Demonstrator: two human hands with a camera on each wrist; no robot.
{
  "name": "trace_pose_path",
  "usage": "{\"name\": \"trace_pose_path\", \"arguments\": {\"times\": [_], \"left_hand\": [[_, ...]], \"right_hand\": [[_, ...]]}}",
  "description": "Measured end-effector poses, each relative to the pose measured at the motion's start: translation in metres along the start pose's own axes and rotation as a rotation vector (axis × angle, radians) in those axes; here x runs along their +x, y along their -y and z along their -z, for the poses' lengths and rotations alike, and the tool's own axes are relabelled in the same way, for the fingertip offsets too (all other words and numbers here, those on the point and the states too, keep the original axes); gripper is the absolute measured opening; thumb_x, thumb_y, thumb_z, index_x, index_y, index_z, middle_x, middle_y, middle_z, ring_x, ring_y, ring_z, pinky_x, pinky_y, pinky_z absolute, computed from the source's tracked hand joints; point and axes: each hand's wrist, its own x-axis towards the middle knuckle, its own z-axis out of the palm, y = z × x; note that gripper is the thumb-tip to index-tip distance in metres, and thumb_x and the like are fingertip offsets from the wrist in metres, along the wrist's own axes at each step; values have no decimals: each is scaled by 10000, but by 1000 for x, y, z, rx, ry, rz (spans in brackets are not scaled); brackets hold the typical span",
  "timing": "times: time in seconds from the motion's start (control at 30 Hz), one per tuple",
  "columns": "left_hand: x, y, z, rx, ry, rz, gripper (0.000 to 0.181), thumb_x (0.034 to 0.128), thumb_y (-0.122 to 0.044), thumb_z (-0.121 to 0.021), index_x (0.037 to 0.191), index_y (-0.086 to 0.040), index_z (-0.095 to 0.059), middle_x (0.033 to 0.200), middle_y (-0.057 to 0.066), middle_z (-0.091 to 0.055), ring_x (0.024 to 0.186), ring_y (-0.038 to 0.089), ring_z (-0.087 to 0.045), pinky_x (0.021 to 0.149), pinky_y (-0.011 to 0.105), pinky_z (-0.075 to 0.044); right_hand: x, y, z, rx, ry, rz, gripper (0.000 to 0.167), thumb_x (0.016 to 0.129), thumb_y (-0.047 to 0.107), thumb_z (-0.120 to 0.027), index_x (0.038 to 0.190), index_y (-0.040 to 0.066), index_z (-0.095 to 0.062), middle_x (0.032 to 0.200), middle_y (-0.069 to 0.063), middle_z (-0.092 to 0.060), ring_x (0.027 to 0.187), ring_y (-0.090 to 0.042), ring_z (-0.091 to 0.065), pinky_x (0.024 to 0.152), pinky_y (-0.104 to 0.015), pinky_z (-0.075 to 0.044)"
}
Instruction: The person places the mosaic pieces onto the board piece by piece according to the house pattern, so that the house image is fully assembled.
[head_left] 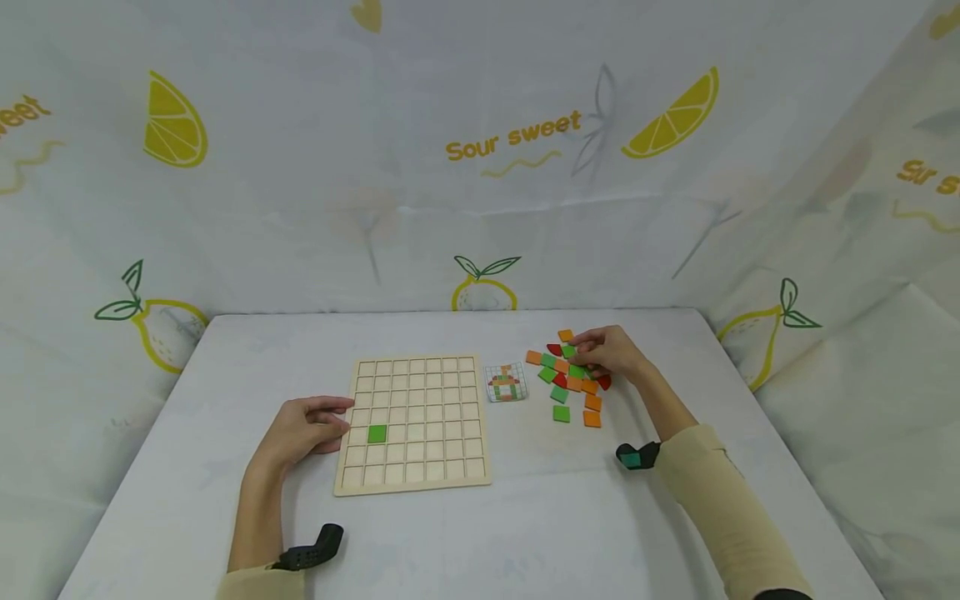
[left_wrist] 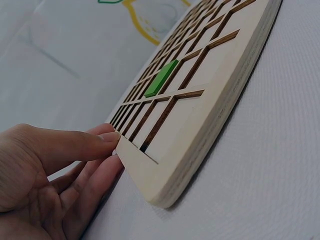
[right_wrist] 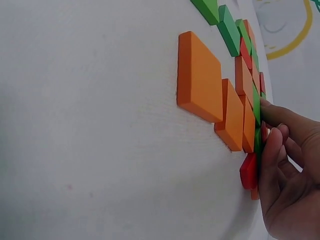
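A pale wooden grid board [head_left: 442, 489] lies on the table, with one green square tile [head_left: 377, 433] in a cell of its left part. At its left edge is my left hand [head_left: 296, 429]; in the left wrist view the thumb [left_wrist: 97, 145] touches the board's rim, the other fingers beside it. My right hand [head_left: 611, 350] reaches into a loose pile of tiles, its fingertips touching or just over green tiles [right_wrist: 257, 107]. Whether a tile is between the fingers is hidden. Orange tiles [right_wrist: 205, 80] and a red tile [right_wrist: 248, 171] lie around that hand.
A small printed card [head_left: 506, 382] with a coloured grid picture lies between board and pile. A green tile [head_left: 561, 413] and an orange tile [head_left: 592, 419] sit at the pile's near side. Behind the table [head_left: 555, 533] hangs a lemon-patterned cloth [head_left: 300, 233].
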Motion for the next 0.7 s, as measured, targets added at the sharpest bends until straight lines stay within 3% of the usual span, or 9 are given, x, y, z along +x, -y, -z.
{"name": "trace_pose_path", "arguments": {"times": [0.37, 0.7], "left_hand": [[0, 0, 1, -7, 3, 2, 496, 942, -33, -801, 1420, 12, -679, 993, 33, -764, 886, 85, -719, 737, 246, -664], [0, 0, 0, -2, -7, 6, 491, 943, -32, -801, 1417, 7, -681, 994, 37, -761, 886, 96, -720, 740, 241, -664]], "right_hand": [[3, -3, -2, -52, -26, -2, 422, 984, 225, -824, 1297, -35, -718, 874, 11, -620, 728, -130, -607, 628, -205, -594], [-1, 0, -2, -6, -39, 23, 446, 978, 252, -830, 1312, -19, -714, 937, -34, -650, 786, -159, -638, 664, -222, -622]]}}
